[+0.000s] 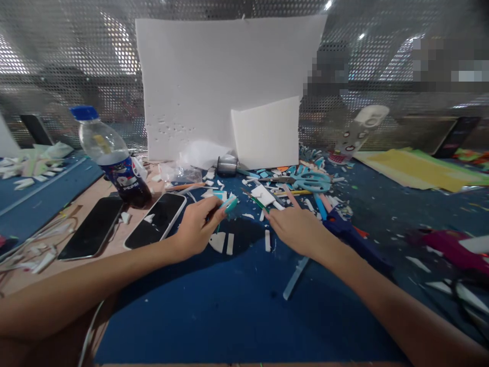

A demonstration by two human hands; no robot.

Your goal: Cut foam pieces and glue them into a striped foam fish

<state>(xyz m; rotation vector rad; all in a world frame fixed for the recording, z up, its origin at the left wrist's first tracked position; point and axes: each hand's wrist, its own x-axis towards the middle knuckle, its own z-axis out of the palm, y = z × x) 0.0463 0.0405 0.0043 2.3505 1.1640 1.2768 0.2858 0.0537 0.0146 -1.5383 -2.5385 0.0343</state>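
My left hand (198, 224) is closed, with thumb and fingers pinching a small teal piece (229, 204) that looks like foam. Across from it, my right hand (296, 227) grips a thin green tool (256, 201) with a dark, narrow tip aimed toward the teal piece. The tip and the piece are apart; whether the tool is a brush or a blade I cannot tell. A square white foam piece (263, 195) lies just beyond the tool. Beneath my hands, a white rounded cut-out (217, 241) and a small white strip (229, 243) rest on the blue mat (229, 316).
Blue scissors (311, 181) and scraps lie behind my right hand. A dark blue glue gun (349, 234) sits by my right forearm. Two phones (93, 227) and a Pepsi bottle (124, 173) are left. White foam boards (214, 76) stand at the back; coloured sheets (428, 168) lie right.
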